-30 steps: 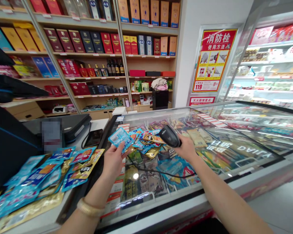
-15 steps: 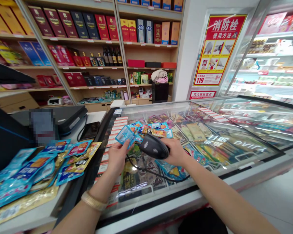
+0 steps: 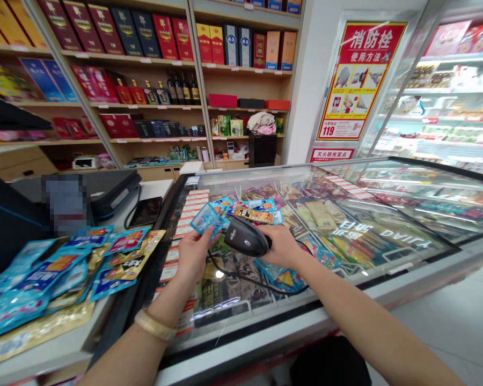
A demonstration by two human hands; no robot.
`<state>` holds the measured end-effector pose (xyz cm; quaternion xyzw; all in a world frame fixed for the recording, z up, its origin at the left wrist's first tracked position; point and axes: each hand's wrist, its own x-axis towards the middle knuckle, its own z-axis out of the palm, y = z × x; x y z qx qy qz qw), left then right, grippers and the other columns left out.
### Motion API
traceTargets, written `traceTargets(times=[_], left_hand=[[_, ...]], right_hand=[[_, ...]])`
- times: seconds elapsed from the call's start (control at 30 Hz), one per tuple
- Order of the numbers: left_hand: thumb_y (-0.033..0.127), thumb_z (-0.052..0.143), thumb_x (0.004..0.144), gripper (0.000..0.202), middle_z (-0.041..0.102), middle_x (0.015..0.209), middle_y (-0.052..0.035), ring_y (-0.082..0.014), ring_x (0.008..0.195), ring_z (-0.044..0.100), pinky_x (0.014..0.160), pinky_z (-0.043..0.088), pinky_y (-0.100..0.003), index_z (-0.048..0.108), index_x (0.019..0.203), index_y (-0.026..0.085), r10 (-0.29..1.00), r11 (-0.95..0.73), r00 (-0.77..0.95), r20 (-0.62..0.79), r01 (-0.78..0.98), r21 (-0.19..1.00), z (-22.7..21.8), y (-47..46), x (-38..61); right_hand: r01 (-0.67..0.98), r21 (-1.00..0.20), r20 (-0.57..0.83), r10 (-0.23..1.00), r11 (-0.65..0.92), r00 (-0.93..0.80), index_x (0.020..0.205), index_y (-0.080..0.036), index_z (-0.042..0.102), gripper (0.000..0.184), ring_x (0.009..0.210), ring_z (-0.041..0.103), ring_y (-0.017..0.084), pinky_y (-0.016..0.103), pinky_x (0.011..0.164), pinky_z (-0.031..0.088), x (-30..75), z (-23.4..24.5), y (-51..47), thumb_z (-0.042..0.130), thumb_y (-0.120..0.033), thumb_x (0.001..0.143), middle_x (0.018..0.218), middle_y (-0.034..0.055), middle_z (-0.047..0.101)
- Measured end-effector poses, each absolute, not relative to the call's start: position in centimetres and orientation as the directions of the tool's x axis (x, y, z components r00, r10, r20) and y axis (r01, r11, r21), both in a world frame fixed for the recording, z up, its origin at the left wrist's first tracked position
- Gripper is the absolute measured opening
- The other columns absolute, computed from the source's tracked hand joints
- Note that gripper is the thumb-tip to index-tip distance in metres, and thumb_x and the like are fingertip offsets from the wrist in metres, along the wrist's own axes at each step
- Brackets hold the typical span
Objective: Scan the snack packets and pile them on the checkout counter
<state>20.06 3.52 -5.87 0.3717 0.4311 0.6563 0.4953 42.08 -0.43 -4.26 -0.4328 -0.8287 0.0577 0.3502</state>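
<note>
My left hand [image 3: 195,251], with a gold bracelet on its wrist, pinches a small blue snack packet [image 3: 205,219] whose pale printed side faces up. Wrapped round the handle of a black barcode scanner [image 3: 247,237] is my right hand [image 3: 282,244]. The scanner's head points left at the packet, close to it; whether they touch I cannot tell. Beyond the scanner several blue and orange snack packets [image 3: 257,213] lie on the freezer's glass top [image 3: 233,332]. A black cable [image 3: 241,280] loops over the glass below the scanner.
On the counter [image 3: 74,340] at left lies a pile of blue and gold snack packets [image 3: 56,284], with a phone [image 3: 145,210] behind it. A black machine [image 3: 112,187] stands further back. Shelves of boxes and bottles [image 3: 145,96] line the back wall.
The scanner in my right hand has shifted slightly left, nearer the packet, and its head is turned a little. My left hand keeps hold of the same blue packet.
</note>
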Motion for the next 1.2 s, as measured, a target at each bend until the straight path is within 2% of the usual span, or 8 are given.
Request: traceTargets(times=[0.43, 0.67, 0.8, 1.0, 1.07, 1.13, 1.2], left_hand=[[0.041, 0.087, 0.046, 0.046, 0.076, 0.091, -0.0086, -0.0276, 0.092, 0.069, 0.086, 0.057, -0.046, 0.074, 0.080, 0.014, 0.966, -0.128, -0.257, 0.036, -0.352, 0.927, -5.7, 3.6, 20.2], [0.040, 0.087, 0.047, 0.044, 0.076, 0.091, -0.0086, -0.0268, 0.093, 0.069, 0.087, 0.057, -0.045, 0.074, 0.080, 0.014, 0.965, -0.127, -0.261, 0.034, -0.347, 0.929, -5.6, 3.4, 20.2], [0.042, 0.087, 0.048, 0.048, 0.076, 0.089, -0.0082, -0.0284, 0.099, 0.067, 0.090, 0.056, -0.046, 0.073, 0.083, 0.013, 0.972, -0.128, -0.229, 0.046, -0.359, 0.924, -5.4, 3.3, 20.1], [0.036, 0.085, 0.051, 0.040, 0.075, 0.087, -0.0048, -0.0247, 0.093, 0.069, 0.090, 0.056, -0.044, 0.072, 0.083, 0.015, 0.966, -0.130, -0.257, 0.035, -0.362, 0.923, -5.4, 3.6, 20.0], [0.037, 0.083, 0.054, 0.040, 0.075, 0.087, -0.0050, -0.0245, 0.092, 0.069, 0.089, 0.056, -0.043, 0.072, 0.085, 0.015, 0.964, -0.140, -0.263, 0.052, -0.332, 0.933, -5.6, 3.8, 19.8], [0.040, 0.080, 0.058, 0.041, 0.075, 0.090, -0.0055, -0.0243, 0.091, 0.069, 0.088, 0.056, -0.041, 0.072, 0.089, 0.015, 0.960, -0.156, -0.268, 0.085, -0.256, 0.954, -5.7, 4.0, 19.4], [0.043, 0.074, 0.064, 0.040, 0.076, 0.089, -0.0062, -0.0248, 0.088, 0.069, 0.086, 0.056, -0.039, 0.073, 0.092, 0.015, 0.952, -0.178, -0.265, 0.152, -0.076, 0.981, -5.6, 4.3, 18.8]], right_hand=[[0.697, -0.387, 0.514, 0.769, 0.604, -0.381, 0.096, -0.021, 0.067, 0.026, 0.080, 0.069, 0.023, 0.026, 0.069, 0.045, 41.9, -3.9, -0.4, 0.064, -0.028, 0.072, 0.084, 0.0043, 0.072], [0.702, -0.378, 0.503, 0.771, 0.603, -0.391, 0.096, -0.022, 0.068, 0.026, 0.079, 0.067, 0.021, 0.025, 0.067, 0.045, 41.6, -3.9, -0.4, 0.066, -0.028, 0.071, 0.086, 0.0035, 0.073], [0.700, -0.383, 0.539, 0.761, 0.603, -0.361, 0.098, -0.021, 0.069, 0.028, 0.086, 0.069, 0.022, 0.026, 0.073, 0.047, 42.7, -2.7, 0.6, 0.066, -0.027, 0.070, 0.092, 0.0052, 0.074], [0.872, -0.325, 0.549, 0.823, 0.366, -0.141, 0.097, -0.021, 0.071, 0.026, 0.090, 0.068, 0.026, 0.028, 0.073, 0.046, 46.3, 0.8, 5.4, 0.068, -0.030, 0.072, 0.092, 0.0061, 0.074], [0.906, -0.319, 0.547, 0.835, 0.277, -0.063, 0.104, -0.022, 0.070, 0.032, 0.093, 0.068, 0.028, 0.029, 0.074, 0.046, 47.4, 1.2, 6.7, 0.068, -0.030, 0.073, 0.095, 0.0060, 0.075], [0.924, -0.321, 0.540, 0.842, 0.208, -0.001, 0.109, -0.023, 0.069, 0.035, 0.096, 0.068, 0.028, 0.030, 0.075, 0.047, 48.2, 0.8, 7.5, 0.066, -0.031, 0.075, 0.098, 0.0056, 0.074], [0.937, -0.308, 0.530, 0.848, 0.167, 0.023, 0.108, -0.024, 0.069, 0.034, 0.097, 0.067, 0.028, 0.030, 0.076, 0.048, 48.8, 0.0, 7.7, 0.067, -0.031, 0.075, 0.099, 0.0054, 0.074]])
